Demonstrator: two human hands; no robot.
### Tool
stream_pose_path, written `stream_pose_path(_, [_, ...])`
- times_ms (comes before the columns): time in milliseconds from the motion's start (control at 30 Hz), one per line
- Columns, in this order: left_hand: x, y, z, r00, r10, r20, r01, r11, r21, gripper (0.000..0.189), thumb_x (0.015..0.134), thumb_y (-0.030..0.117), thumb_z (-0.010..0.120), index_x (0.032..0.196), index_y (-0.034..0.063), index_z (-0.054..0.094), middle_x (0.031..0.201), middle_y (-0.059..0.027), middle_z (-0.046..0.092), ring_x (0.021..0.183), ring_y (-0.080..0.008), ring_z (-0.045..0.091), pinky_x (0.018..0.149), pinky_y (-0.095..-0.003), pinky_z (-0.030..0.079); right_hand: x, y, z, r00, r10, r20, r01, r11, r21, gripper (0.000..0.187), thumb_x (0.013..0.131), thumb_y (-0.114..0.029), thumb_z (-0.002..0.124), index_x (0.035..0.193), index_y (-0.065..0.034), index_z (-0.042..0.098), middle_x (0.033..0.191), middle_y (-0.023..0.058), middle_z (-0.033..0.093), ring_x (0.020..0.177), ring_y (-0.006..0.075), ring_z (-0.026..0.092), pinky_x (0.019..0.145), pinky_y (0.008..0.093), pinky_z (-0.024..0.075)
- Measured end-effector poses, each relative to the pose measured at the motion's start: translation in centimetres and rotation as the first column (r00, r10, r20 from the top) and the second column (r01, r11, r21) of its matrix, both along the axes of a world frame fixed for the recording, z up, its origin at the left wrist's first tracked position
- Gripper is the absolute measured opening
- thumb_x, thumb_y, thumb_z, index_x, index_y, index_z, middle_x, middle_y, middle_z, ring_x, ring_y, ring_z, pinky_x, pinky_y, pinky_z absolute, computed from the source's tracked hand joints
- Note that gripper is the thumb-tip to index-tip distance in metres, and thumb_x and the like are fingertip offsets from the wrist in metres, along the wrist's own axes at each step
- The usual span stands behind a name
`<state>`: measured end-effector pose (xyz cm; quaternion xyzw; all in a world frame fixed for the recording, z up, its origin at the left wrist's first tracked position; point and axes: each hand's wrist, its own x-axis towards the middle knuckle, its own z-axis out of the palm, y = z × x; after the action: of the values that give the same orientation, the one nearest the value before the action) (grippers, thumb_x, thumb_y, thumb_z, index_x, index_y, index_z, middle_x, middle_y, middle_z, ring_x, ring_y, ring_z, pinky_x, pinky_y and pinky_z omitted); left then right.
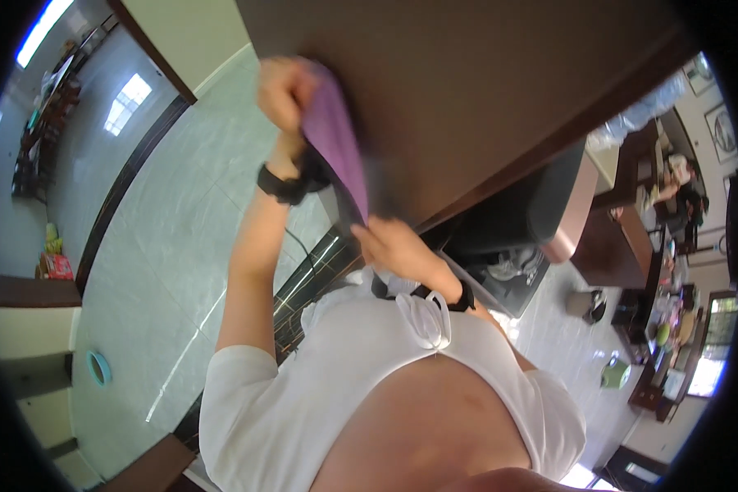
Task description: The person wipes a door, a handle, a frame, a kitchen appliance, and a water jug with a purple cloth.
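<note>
A purple cloth (338, 135) is stretched between my two hands along the near edge of a dark brown panel or tabletop (498, 80). My left hand (287, 92) is closed on its upper end, at the panel's left edge. Lower down, my right hand (400, 249) pinches the other end between thumb and fingers. Both hands are somewhat blurred, and each wrist wears a black band. Whether the cloth touches the brown surface cannot be told.
Right of my right hand stands a black and pinkish appliance or bin (559, 227). A trash can (585, 305) and a green bin (615, 372) are on the floor further right. A blue ring-shaped object (98, 368) lies at the lower left. A thin cable (301, 243) runs below the left wrist.
</note>
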<state>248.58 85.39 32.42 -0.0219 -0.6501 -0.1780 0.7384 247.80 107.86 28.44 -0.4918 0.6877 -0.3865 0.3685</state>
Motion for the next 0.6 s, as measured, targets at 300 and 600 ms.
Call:
stream_pose_path(300, [0.2,4.6,-1.3,1.000,0.020,-0.010,-0.019,0.994,0.112,0.016,0.069,-0.009,0.052,0.080,0.0019,0.049,0.067,-0.0070,0.048,0.056,-0.0162,0.040,0.051,-0.0275,0.032,0.1,3.8,2.3,0.935,-0.291,0.203,0.346,0.873,-0.345,0.013,0.081,-0.012,0.055,0.088,-0.0012,0.054,0.055,0.0060,0.055,0.045,0.0152,0.054,0.045,0.0249,0.0416])
stream_pose_path(600, [2.5,14.4,-0.4,0.974,0.020,0.225,-0.009,0.999,-0.048,0.030,0.064,0.002,0.066,0.092,0.0086,0.055,0.067,-0.0054,0.048,0.063,-0.0239,0.043,0.057,-0.0330,0.035,-1.2,4.3,6.2,0.787,-0.590,-0.181,0.368,0.683,-0.631,0.013,0.072,-0.011,0.060,0.076,-0.0032,0.050,0.055,0.0147,0.049,0.049,0.0313,0.049,0.044,0.0359,0.0387])
